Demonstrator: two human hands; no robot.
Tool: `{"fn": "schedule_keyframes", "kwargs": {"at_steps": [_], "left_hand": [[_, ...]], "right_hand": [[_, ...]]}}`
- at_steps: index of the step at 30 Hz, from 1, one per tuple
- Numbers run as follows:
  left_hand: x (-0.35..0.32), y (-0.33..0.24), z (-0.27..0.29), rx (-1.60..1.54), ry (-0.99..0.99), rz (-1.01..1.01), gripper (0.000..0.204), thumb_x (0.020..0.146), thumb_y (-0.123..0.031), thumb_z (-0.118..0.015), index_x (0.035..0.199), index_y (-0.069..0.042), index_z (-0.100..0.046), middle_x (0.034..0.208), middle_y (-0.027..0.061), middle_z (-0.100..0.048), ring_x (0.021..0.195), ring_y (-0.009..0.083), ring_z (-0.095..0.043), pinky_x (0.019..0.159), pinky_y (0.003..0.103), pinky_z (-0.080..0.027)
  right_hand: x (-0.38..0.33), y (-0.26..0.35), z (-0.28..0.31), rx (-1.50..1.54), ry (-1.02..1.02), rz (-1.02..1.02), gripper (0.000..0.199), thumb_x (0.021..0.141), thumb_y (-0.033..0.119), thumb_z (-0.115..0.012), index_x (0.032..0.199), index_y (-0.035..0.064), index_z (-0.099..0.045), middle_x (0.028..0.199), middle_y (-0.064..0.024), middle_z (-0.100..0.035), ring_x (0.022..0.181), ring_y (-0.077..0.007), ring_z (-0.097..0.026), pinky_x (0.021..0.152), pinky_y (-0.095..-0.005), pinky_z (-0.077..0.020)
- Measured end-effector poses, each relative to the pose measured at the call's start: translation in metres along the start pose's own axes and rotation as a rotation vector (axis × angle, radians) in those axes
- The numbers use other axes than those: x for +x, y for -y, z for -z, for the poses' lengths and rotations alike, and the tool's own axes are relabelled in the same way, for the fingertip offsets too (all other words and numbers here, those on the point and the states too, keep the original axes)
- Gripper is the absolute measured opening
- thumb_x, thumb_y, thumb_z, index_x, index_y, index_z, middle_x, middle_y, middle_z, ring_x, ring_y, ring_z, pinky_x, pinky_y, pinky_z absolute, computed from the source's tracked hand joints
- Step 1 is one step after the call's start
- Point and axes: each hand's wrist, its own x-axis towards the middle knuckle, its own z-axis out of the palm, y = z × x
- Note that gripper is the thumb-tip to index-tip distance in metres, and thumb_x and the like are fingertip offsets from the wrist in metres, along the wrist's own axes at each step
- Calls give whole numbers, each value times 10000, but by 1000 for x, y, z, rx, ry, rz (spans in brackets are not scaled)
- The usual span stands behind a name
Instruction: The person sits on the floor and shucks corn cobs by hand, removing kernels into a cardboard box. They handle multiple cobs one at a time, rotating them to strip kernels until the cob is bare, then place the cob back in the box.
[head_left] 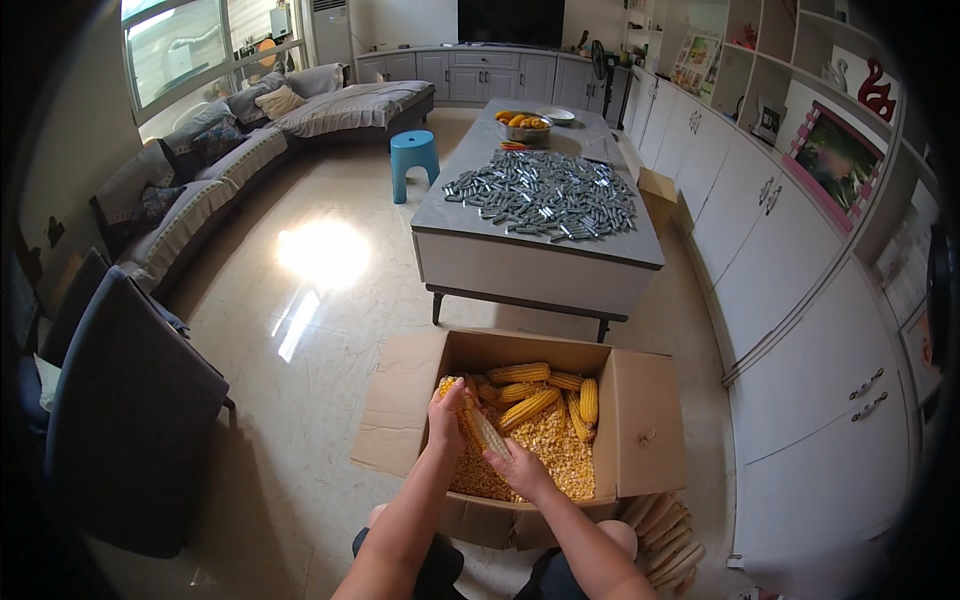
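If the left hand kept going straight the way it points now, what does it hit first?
Probably the whole corn cobs piled at the far side of the cardboard box; the left hand points up-forward, though depth is unclear.

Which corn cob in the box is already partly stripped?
The corn cob held in both hands; its bare pale side shows, unlike the full yellow cobs behind.

Grey sofa (200,170), glossy floor (320,300), white cabinets (800,300)
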Motion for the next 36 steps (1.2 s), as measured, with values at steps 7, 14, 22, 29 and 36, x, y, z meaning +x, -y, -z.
{"fn": "schedule_keyframes", "kwargs": {"at_steps": [7,14,22,29,36], "left_hand": [[0,1,1,228,2,-82,190,781,-223,-636,764,-101,-491,655,29,-519,550,166,-526,509,341,-474],[0,-3,-1,-52,-42,17,218,792,-260,-624,802,-104,-472,659,42,-510,525,185,-526,495,337,-467],[3,0,3,218,-26,-76,211,788,-238,-633,778,-86,-487,631,45,-511,511,177,-524,477,313,-447],[-2,-7,-3,18,-92,-32,283,836,-361,-550,866,-91,-472,684,65,-521,517,200,-529,484,330,-469],[-6,-2,-5,85,3,-53,218,805,-246,-595,901,-94,-472,706,53,-518,572,182,-539,523,316,-476]], "right_hand": [[-3,3,1,-82,14,-17,557,816,577,-458,1005,54,-489,810,-206,-595,798,-358,-590,677,-408,-450],[-3,7,1,-78,-8,-2,557,814,582,-451,991,56,-488,818,-209,-594,787,-366,-585,669,-418,-448],[-1,-2,-1,-129,20,-49,543,818,572,-451,1001,62,-480,808,-207,-594,781,-363,-586,656,-422,-444],[-3,7,1,-131,19,-15,538,824,562,-451,1037,68,-473,790,-197,-593,763,-361,-587,646,-413,-442],[-1,-1,2,-23,10,-60,538,825,528,-494,1026,29,-510,861,-175,-596,818,-292,-588,726,-358,-441]]}}
